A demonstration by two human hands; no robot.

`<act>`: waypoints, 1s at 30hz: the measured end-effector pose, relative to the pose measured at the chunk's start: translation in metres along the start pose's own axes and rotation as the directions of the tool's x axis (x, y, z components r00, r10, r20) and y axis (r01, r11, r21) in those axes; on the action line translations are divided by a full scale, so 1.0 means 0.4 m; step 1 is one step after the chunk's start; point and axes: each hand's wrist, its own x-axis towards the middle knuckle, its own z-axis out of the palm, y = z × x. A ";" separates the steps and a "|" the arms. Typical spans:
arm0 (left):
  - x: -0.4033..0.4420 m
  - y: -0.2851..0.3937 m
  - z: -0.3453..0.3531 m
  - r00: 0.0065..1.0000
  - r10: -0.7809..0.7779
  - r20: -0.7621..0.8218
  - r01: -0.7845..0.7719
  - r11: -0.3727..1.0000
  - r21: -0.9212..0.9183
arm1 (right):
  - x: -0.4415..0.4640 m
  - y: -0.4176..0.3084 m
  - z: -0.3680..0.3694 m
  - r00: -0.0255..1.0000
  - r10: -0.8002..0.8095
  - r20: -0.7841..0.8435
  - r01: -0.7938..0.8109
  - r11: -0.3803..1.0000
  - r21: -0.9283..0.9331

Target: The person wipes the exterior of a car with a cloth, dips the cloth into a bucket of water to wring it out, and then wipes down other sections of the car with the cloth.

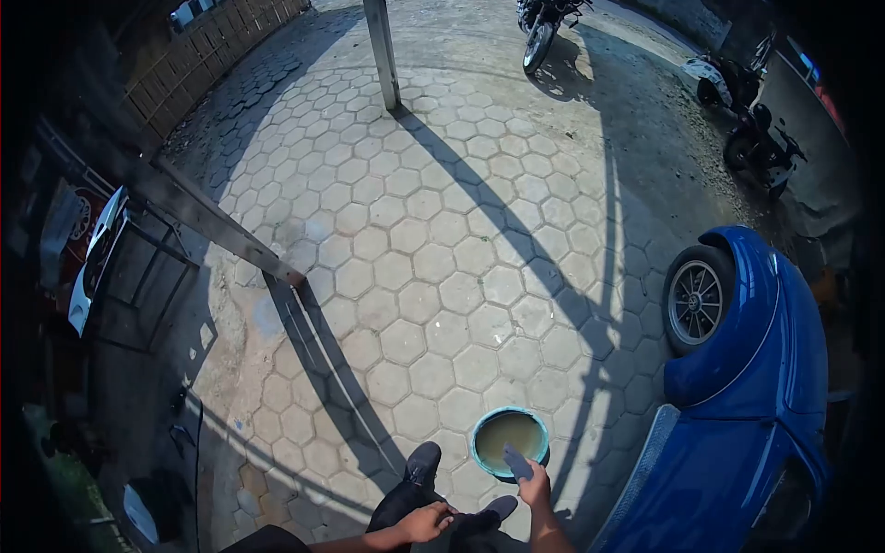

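My right hand (535, 486) grips a dark grey flat piece (518, 463), which looks like sandpaper. It is held over the near right part of a round turquoise bucket (477, 433) of cloudy brownish water (507, 435). Whether the lower tip of the piece touches the water, I cannot tell. My left hand (426, 523) rests loosely on my dark-trousered leg, its fingers slightly bent and nothing visible in them. My dark shoes (423, 464) are on the paving, left of and below the bucket.
A blue car (737, 442) stands close on the right, its wheel (698, 300) facing me. Metal posts (383, 55) rise from the hexagonal paving (424, 276). At left is a metal rack (152, 276) with a white panel (97, 263). Motorcycles (542, 41) are parked farther off.
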 end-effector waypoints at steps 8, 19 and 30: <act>0.282 -0.023 0.131 0.980 -0.165 -0.107 0.106 0.902 -0.418 | 0.355 0.147 0.270 0.972 0.157 -0.173 -0.188 0.966 -0.177; 0.368 -0.022 0.153 0.975 -0.202 -0.095 0.163 0.933 -0.321 | 0.493 0.187 0.529 0.919 0.393 0.025 -0.367 0.877 -0.311; 0.385 -0.025 0.173 0.960 -0.271 -0.070 0.242 0.929 -0.281 | 0.455 0.218 0.407 0.961 0.275 -0.022 -0.263 0.937 0.230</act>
